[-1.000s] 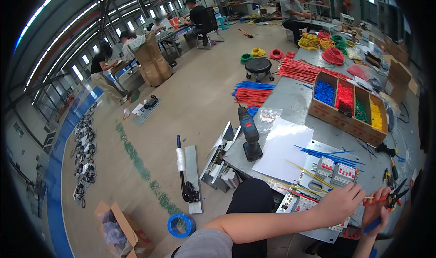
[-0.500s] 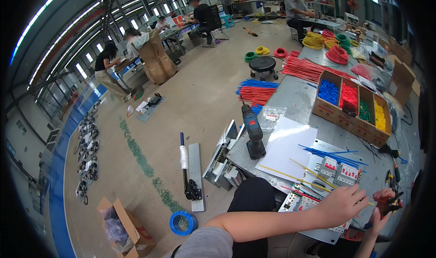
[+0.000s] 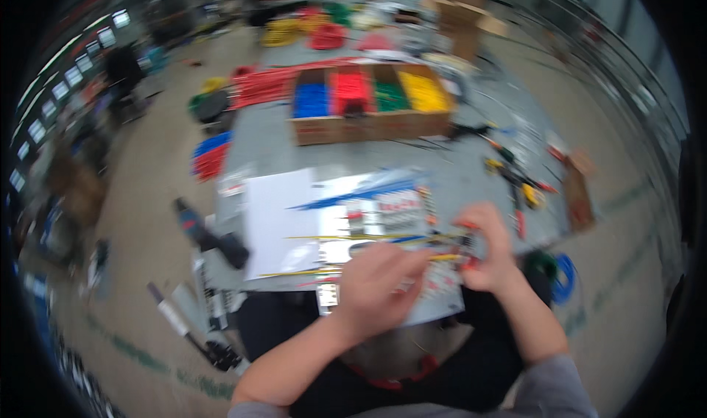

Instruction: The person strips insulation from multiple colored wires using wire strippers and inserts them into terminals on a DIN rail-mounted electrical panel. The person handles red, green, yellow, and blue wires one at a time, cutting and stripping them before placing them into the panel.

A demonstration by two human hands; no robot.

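Note:
Motion smears the head view. My left hand is closed in front of me, its fingertips pinching a yellow wire whose end points to the right. My right hand is wrapped round small pliers with dark and reddish parts, close to that wire end; whether they touch is blurred. Beneath both hands lies a metal mounting plate with white circuit breakers on it. Blue wires lie across its far part, and another yellow wire runs over its middle.
Beyond the plate stands a cardboard box with blue, red, green and yellow small parts in compartments. White paper and a cordless drill are to the left. Several hand tools lie to the right. Red wire bundles lie farther back.
My view has swung right and down, bringing the bench to the middle. My hands have come together over the plate, with the pliers now beside my left fingertips.

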